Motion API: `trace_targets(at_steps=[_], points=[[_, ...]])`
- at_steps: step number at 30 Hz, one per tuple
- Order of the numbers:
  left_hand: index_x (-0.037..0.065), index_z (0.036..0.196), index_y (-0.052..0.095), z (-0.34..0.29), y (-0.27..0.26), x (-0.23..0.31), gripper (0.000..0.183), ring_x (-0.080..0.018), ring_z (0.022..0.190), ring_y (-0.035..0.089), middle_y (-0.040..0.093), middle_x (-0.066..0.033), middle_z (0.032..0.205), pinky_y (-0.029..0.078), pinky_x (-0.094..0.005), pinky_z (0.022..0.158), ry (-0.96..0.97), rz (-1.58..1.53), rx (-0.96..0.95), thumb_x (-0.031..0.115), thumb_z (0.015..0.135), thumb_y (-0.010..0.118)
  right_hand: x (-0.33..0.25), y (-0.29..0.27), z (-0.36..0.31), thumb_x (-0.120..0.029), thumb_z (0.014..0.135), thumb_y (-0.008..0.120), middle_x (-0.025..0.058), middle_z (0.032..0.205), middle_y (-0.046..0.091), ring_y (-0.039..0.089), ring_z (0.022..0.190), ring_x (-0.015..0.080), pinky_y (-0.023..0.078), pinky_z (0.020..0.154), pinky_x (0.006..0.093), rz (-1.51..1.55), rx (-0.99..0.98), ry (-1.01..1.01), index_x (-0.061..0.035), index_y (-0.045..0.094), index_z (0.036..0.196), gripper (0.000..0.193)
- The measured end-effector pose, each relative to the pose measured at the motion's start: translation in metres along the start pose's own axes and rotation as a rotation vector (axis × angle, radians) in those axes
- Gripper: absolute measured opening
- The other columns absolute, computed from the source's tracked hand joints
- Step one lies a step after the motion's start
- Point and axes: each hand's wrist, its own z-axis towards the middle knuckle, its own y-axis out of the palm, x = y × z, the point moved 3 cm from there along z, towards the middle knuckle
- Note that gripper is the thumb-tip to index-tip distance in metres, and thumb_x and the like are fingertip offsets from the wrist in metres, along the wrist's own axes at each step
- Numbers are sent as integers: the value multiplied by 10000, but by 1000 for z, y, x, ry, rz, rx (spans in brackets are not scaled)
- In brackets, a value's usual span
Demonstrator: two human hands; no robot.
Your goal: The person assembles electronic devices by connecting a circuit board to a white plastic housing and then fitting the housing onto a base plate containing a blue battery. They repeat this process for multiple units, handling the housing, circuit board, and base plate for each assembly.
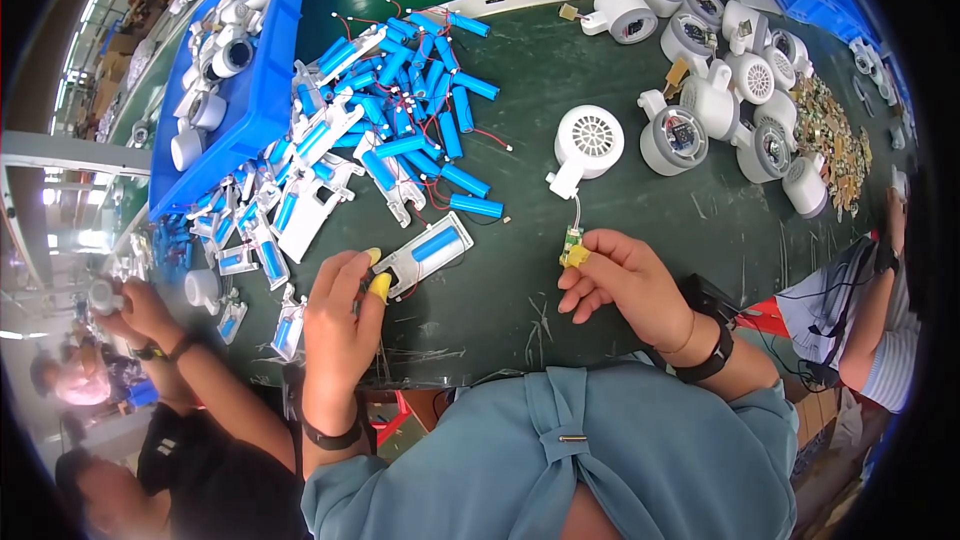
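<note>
My left hand (340,315), with yellow covers on two fingertips, pinches the near end of a white plastic handle shell (404,270). A blue cylindrical battery (436,244) lies in that shell, with thin wires beside it. Between the thumb and fingers of my right hand (630,285) is a small green circuit board (571,239); its thumb also wears a yellow cover. Pale wires run from the board up to a white round fan head (590,135), which rests grille-up on the dark green table just beyond.
Loose blue batteries (420,70) with red wires and battery-filled shells (310,220) pile up at left. A blue bin (275,70) of fan heads stands behind them. More fan heads (715,100) and circuit boards (835,145) crowd the right. Co-workers' arms (225,390) flank both sides.
</note>
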Motion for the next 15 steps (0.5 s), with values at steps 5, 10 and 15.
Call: trace_targets(at_steps=[5, 10, 15], points=[[-2, 1209, 617, -6, -6, 10, 401, -343, 885, 658, 635, -178, 1130, 535, -359, 741, 174, 235, -26, -31, 811, 661, 0, 2, 3, -131, 1013, 495, 79, 922, 663, 696, 769, 167, 565, 626, 266, -38, -26, -21, -21, 581, 1040, 142], [5, 1174, 628, -19, 6, 25, 365, -349, 841, 655, 661, -164, 982, 529, -378, 709, 157, 130, -228, -20, 812, 666, 0, 3, 2, -138, 1016, 497, 76, 914, 659, 689, 764, 159, 561, 627, 263, -50, -25, -9, -21, 578, 1036, 144], [45, 1084, 667, 6, 12, 56, 363, -323, 966, 633, 644, -108, 1089, 520, -408, 802, 588, 177, -315, -39, 731, 666, 0, 4, 1, -142, 1017, 496, 73, 905, 655, 683, 760, 152, 559, 629, 260, -75, -36, -17, -17, 576, 1042, 151]])
